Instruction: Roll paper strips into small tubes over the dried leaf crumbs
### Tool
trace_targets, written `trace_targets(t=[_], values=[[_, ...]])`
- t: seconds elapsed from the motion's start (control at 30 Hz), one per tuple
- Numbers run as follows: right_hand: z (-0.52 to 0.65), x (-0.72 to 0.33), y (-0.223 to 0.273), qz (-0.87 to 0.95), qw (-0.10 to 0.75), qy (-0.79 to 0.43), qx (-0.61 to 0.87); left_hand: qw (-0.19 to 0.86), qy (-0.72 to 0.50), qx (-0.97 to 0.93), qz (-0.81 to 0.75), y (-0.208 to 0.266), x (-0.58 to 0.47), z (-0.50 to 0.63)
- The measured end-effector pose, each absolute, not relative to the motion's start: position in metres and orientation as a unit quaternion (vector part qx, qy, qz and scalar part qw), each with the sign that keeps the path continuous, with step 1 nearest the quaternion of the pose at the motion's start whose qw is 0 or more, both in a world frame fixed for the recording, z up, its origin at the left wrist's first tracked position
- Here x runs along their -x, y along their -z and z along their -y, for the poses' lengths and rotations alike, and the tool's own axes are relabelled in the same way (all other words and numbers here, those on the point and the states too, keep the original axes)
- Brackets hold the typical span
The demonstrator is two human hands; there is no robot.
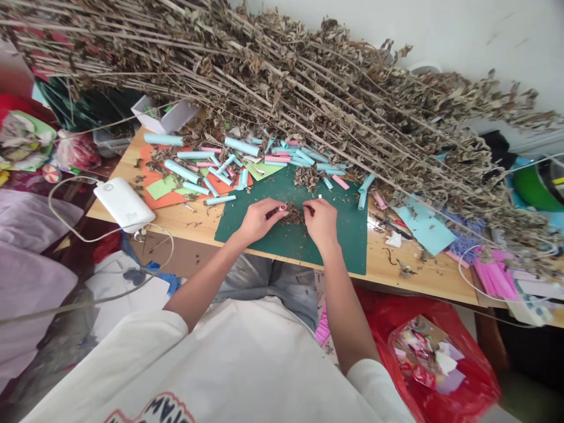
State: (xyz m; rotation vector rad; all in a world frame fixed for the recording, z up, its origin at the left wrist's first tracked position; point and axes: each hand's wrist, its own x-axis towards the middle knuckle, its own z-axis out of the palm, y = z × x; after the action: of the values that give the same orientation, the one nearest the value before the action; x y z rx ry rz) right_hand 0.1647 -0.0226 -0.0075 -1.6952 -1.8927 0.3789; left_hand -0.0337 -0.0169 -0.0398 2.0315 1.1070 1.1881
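Over the green cutting mat [247, 235], my left hand [259, 221] pinches a small pink paper tube [282, 207], its open end facing right. Beside it on the mat lies a small heap of crumbled dried leaves [292, 215]. My right hand [321, 222] is at the heap's right edge, fingers bent together and pointing down at the mat; whatever they hold is hidden. Another clump of dried leaves [307, 176] sits behind the heap. Several blue paper tubes [241, 146] and pink ones lie along the mat's back edge.
Long dried leafy stalks [273, 82] stretch across the back of the wooden table [440, 276]. A white power bank [124, 202] with a cable lies at the left. Blue paper [425, 223] is on the right. Below hangs a red plastic bag [467, 376] with scraps inside.
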Motion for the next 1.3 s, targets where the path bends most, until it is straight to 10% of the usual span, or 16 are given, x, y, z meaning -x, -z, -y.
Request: trace_targets(t=[0.2,0.9,1.3], values=[[0.044,-0.138,-0.028,0.665,0.428,-0.236,0.565,0.276,-0.443,-0.760,-0.387,0.043,0.035,0.015],[0.051,-0.123,-0.013,0.621,0.453,-0.314,0.557,0.291,-0.438,-0.757,-0.388,0.040,0.035,0.014],[0.046,-0.130,-0.020,0.757,0.370,-0.150,0.518,0.296,-0.438,-0.761,-0.376,0.039,0.035,0.014]])
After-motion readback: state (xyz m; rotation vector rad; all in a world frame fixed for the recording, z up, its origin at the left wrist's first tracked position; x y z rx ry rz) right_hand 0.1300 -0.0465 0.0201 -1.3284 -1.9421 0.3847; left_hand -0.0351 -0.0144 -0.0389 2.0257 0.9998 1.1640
